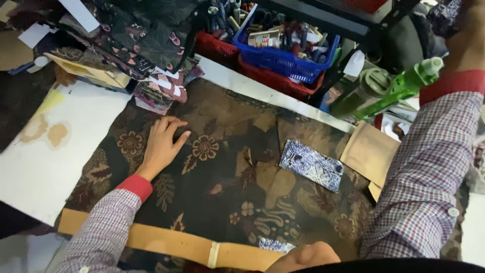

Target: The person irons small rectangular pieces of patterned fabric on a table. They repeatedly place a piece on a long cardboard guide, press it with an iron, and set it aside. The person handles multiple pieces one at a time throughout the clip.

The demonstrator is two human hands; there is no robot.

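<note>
My left hand (161,144) lies flat, fingers spread, on a dark brown flower-patterned cloth (227,192) that covers the table. It holds nothing. My right arm, in a checked sleeve with a red cuff (449,83), reaches up to the top right corner. Only the wrist and part of my right hand (467,35) show at the frame edge, and its fingers are hidden. A small blue-and-white patterned cloth piece (312,165) lies on the brown cloth, to the right of my left hand.
A tan strip (177,242) runs along the cloth's near edge. Brown paper pieces (371,151) lie at the right. A green bottle (404,88) sits near my right sleeve. A blue basket (288,53) of tools and stacked folded fabrics (146,40) stand behind. The white table (45,156) shows at the left.
</note>
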